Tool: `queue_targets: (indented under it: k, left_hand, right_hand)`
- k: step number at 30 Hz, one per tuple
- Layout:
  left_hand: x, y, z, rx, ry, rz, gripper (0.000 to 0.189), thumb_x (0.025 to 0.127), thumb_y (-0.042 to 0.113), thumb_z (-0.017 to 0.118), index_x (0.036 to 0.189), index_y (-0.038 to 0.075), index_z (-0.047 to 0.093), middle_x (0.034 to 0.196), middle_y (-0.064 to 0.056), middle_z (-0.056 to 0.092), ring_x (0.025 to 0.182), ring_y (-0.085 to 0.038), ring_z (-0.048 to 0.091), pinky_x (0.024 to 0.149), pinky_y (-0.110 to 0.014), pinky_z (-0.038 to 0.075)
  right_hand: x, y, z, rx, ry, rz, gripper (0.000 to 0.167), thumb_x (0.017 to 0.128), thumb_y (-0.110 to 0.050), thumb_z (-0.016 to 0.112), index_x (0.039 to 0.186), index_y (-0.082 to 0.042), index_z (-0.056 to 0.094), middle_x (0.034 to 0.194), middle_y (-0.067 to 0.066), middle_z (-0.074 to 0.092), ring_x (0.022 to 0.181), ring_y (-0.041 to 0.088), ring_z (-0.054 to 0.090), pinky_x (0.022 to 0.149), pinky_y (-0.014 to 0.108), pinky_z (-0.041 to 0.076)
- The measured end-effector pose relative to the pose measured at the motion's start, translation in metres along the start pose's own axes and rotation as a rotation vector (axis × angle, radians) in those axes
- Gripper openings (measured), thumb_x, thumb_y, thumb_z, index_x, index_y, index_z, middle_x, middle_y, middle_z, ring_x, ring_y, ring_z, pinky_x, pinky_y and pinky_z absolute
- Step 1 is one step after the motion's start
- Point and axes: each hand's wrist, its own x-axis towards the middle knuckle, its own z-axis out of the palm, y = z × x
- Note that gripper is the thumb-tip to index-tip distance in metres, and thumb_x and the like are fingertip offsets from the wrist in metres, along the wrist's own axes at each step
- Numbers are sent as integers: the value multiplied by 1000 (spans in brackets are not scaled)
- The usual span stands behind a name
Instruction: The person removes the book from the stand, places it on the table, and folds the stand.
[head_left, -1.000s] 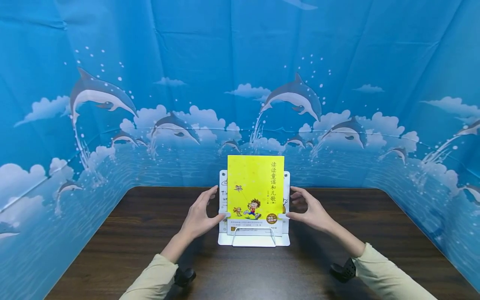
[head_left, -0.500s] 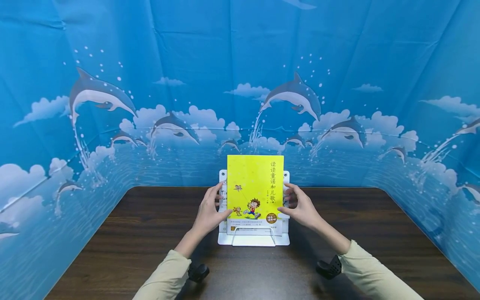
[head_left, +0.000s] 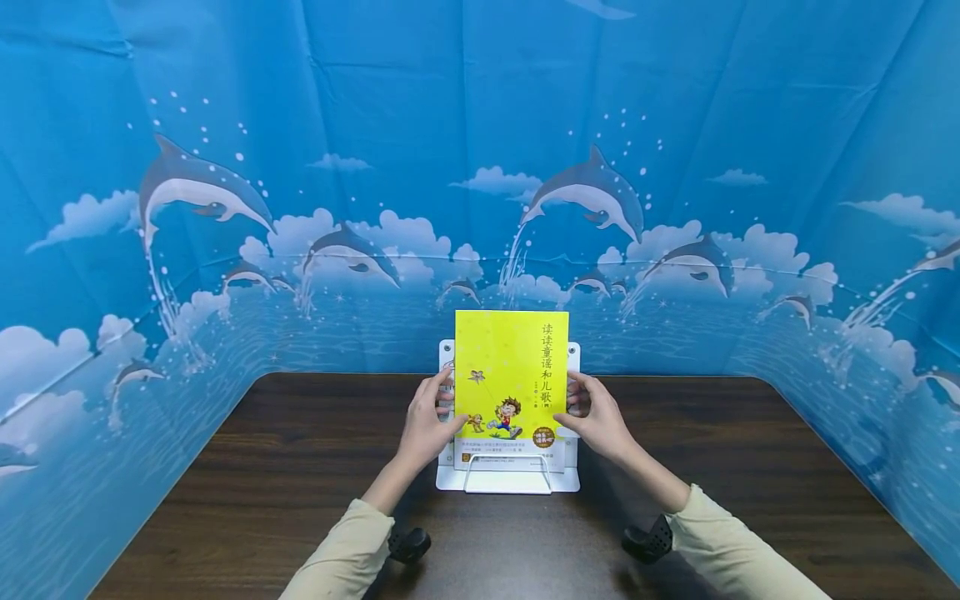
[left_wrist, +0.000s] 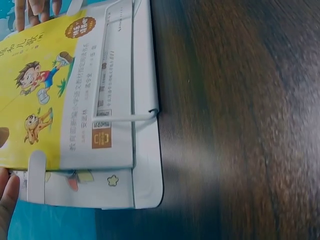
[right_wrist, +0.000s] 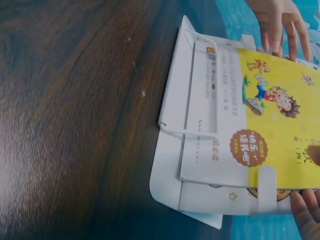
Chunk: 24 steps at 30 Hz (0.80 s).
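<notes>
A yellow children's book (head_left: 502,350) with a white lower band stands upright in a white book stand (head_left: 448,478). My left hand (head_left: 426,423) holds the book's left edge, its thumb on the front cover and its fingers at the side. The right hand (head_left: 604,419) grips the opposite edge in the same way, thumb near the round brown badge. Behind the yellow book shows a white printed book (left_wrist: 95,190), mostly hidden. A white side clip (left_wrist: 36,177) of the stand crosses the yellow book's edge. The wire bar (right_wrist: 216,90) lies across the book's lower front.
The stand rests on a dark wood table (head_left: 285,467) near its far edge. A blue dolphin-print curtain (head_left: 420,167) hangs behind and along both sides. Black wrist devices (head_left: 409,545) sit below each forearm.
Both hands have moved inward from beside the stand to the yellow book's side edges, thumbs now over its cover. The book and stand have stayed in place.
</notes>
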Motion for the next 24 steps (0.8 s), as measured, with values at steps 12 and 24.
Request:
queue_targets:
  k: [12, 24]
  left_hand:
    - [2, -3, 7, -99, 17, -70, 66, 71, -9, 68, 131, 3, 44, 112, -12, 48, 91, -22, 52, 75, -29, 53]
    - [1, -3, 8, -88, 43, -35, 61, 73, -15, 63, 128, 4, 45, 109, -12, 47, 93, -22, 51, 75, -33, 53]
  right_hand:
    - [6, -1, 9, 45, 95, 109, 56, 74, 6, 67, 124, 4, 42, 98, 13, 49, 86, 23, 48, 70, 20, 48]
    - [2, 6, 17, 22, 146, -30, 53, 74, 12, 61, 121, 0, 40, 101, 12, 49, 86, 22, 49, 69, 22, 48]
